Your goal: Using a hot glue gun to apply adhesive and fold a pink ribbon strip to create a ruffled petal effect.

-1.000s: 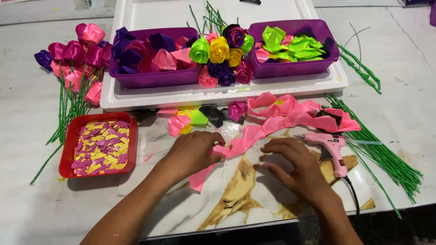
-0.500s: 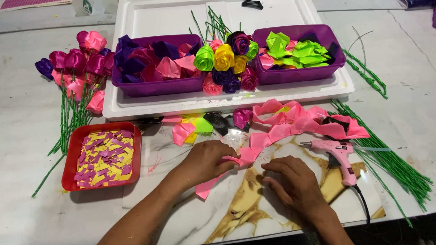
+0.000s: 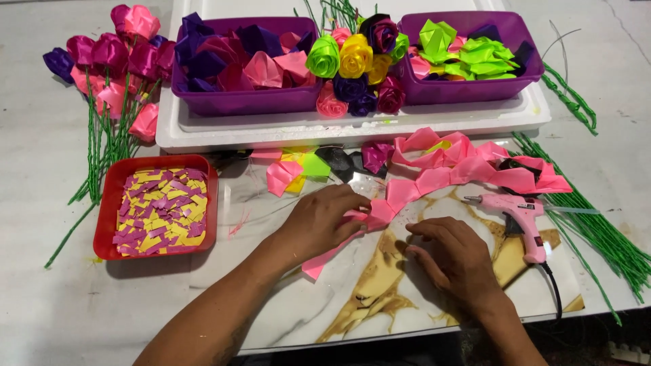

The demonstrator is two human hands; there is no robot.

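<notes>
Where marbled board (image 3: 305, 305) covers bench (image 3: 41, 298):

Left hand (image 3: 319, 220): fingers pinching folded pink ribbon (image 3: 434, 179), at its near end, mid-board.
Right hand (image 3: 458, 254): palm down on board, just beside ribbon; fingers loosely curled, pinching nothing.
Ribbon: chain of folded segments, curving from left hand up and right toward pink glue gun (image 3: 519, 217); loose tail lying under left hand.
Glue gun: on its side, right of right hand, apart from it; black cord trailing toward near edge.
Red tray (image 3: 108, 203): left of board, filled with purple and yellow paper scraps.
White tray (image 3: 352, 125): behind board, bearing two purple bins (image 3: 237, 102) of folded ribbon pieces, ribbon roses (image 3: 352, 57) between.
Stemmed roses (image 3: 115, 68): far left, lying flat.
Green stems (image 3: 597, 230): right edge.
</notes>
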